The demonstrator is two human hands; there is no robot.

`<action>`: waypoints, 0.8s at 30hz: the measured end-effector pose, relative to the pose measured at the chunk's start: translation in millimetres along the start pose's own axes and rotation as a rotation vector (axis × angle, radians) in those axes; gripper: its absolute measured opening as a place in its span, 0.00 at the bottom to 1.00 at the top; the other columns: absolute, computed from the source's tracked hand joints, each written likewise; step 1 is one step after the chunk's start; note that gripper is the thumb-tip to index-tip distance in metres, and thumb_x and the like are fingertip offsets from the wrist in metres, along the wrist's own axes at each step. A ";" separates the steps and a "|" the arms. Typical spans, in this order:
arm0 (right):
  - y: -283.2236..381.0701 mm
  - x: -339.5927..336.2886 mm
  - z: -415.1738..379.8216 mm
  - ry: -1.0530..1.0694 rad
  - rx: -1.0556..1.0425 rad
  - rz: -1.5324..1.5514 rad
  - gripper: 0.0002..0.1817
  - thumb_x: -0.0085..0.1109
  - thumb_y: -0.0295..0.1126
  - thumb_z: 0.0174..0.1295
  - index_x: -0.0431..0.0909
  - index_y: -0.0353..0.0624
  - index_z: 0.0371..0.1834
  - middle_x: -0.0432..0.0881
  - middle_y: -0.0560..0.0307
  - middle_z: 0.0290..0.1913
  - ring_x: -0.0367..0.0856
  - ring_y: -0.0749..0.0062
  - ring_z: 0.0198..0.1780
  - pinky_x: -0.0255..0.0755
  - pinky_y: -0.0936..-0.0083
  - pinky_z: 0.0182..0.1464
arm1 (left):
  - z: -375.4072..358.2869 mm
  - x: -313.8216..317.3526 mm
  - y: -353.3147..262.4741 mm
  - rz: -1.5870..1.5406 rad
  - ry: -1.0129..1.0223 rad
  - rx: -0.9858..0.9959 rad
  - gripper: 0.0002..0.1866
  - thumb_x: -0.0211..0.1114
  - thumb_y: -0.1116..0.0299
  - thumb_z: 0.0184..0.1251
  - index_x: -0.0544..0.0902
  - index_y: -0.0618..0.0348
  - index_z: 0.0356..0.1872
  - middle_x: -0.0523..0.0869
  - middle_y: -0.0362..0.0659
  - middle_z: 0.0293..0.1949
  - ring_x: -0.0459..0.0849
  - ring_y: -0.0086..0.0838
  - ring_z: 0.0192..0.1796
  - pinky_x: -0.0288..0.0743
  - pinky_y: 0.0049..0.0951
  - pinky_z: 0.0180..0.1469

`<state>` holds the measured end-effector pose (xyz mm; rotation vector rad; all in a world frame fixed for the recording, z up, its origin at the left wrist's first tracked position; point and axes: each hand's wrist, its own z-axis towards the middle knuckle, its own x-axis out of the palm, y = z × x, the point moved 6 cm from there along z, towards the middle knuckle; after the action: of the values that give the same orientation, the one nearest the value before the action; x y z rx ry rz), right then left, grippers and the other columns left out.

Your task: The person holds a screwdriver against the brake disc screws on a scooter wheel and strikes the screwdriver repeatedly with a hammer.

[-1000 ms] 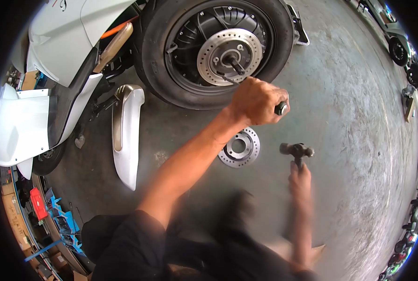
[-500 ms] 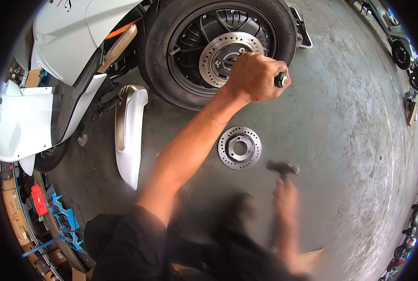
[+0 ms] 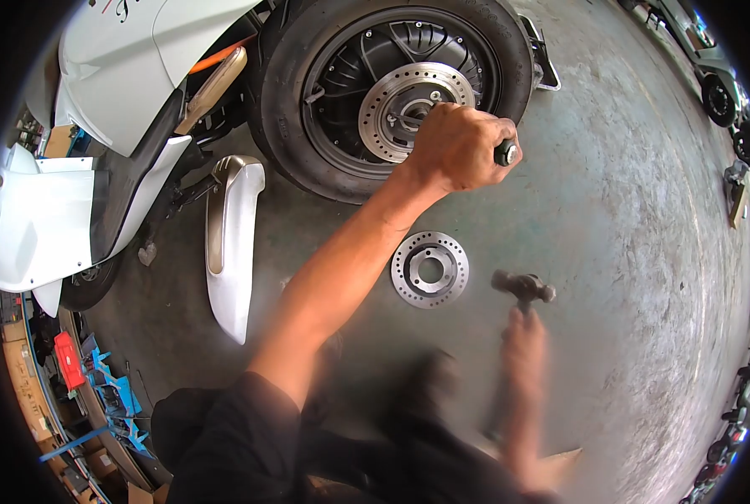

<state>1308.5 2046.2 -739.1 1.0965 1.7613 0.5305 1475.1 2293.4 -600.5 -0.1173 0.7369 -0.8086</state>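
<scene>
My left hand [image 3: 459, 151] is closed around a screwdriver [image 3: 509, 153], whose dark handle ends in a metal cap beside the thumb. Its shaft points at the hub of the wheel [image 3: 295, 118], in front of the mounted brake disc [image 3: 373, 128]; where the tip sits is hidden. Lower right, my right hand [image 3: 526, 340], blurred, grips a hammer [image 3: 524, 287] by its handle, head up and apart from the screwdriver. A loose brake disc [image 3: 402, 273] lies flat on the floor between the wheel and my legs.
A long white-and-bronze cover [image 3: 236, 252] lies left of my forearm. White scooter body panels [image 3: 51, 218] stand at far left. Below them are a red case [image 3: 69, 361], blue parts [image 3: 116, 391] and boxes. Vehicles [image 3: 719, 97] line the far right.
My right hand has moved the hammer a little to the right and slightly up. My left hand keeps its grip at the hub, and the view has shifted slightly.
</scene>
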 end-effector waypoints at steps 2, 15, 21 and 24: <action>4.8 1.6 1.7 0.009 0.026 0.030 0.21 0.54 0.48 0.73 0.70 0.39 0.35 0.68 0.65 0.19 0.66 0.80 0.20 0.62 0.75 0.22 | -0.7 0.9 -0.4 0.001 0.008 -0.012 0.03 0.68 0.71 0.50 0.84 0.55 0.20 0.84 0.43 0.19 0.84 0.36 0.20 0.76 0.32 0.24; 120.8 -3.6 29.7 0.036 -0.302 0.684 0.27 0.44 0.57 0.75 0.70 0.39 0.43 0.65 0.66 0.19 0.60 0.84 0.15 0.54 0.85 0.16 | 3.7 19.3 9.1 0.078 0.041 -0.018 0.04 0.69 0.65 0.50 0.85 0.52 0.22 0.84 0.43 0.19 0.85 0.39 0.22 0.78 0.34 0.26; 163.6 -1.9 42.5 0.030 -0.431 0.618 0.25 0.46 0.55 0.75 0.68 0.40 0.40 0.66 0.64 0.20 0.61 0.83 0.14 0.55 0.84 0.15 | 7.4 16.3 8.2 0.120 0.047 -0.049 0.05 0.68 0.64 0.51 0.86 0.52 0.22 0.85 0.44 0.19 0.85 0.40 0.23 0.79 0.35 0.27; 160.5 -11.5 42.7 0.033 -0.399 0.606 0.24 0.45 0.54 0.75 0.68 0.40 0.41 0.66 0.63 0.20 0.62 0.83 0.14 0.55 0.83 0.15 | 7.2 18.5 9.6 0.110 0.039 -0.051 0.06 0.68 0.63 0.51 0.86 0.52 0.22 0.85 0.44 0.19 0.85 0.40 0.23 0.79 0.36 0.28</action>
<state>1418.7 2111.9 -633.0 1.3214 1.2481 1.2148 1494.1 2286.0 -608.9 -0.1058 0.7938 -0.6888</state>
